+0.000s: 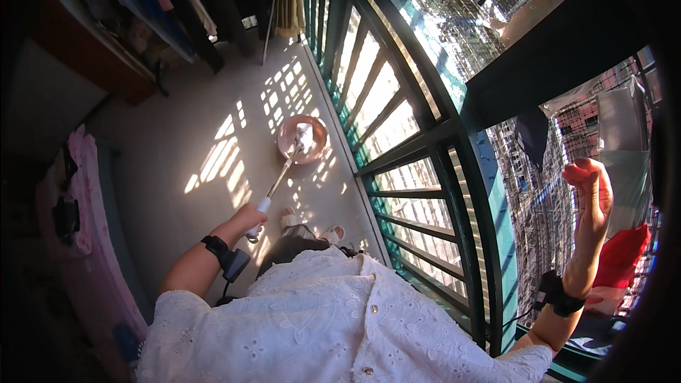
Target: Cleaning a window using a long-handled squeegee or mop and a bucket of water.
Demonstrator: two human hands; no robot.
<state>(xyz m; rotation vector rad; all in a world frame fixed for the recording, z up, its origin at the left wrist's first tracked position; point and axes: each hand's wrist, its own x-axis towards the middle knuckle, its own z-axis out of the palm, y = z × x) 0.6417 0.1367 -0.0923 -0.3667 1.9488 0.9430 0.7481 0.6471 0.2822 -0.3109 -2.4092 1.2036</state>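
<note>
My left hand (pixel 250 220) grips the white handle of a long-handled cleaning tool (pixel 279 178) with a metal pole. The pole slants away from me, and its white head (pixel 304 135) is inside a round pink basin (pixel 284 153) on the floor. Water in the basin cannot be made out for glare. On the far right, my right hand (pixel 595 191) is raised beside the window opening, in front of hanging cloths. Its fingers are curled, and I cannot see whether anything is between them.
Dark green metal railing (pixel 396 61) runs along the right, with a broad ledge. Clothes (pixel 175 5) hang at the far left, near a striped cloth (pixel 290 0) and a thin pole (pixel 272 10). A pink floral cloth (pixel 98 234) drapes something at left. Red fabric (pixel 622 255) hangs at right.
</note>
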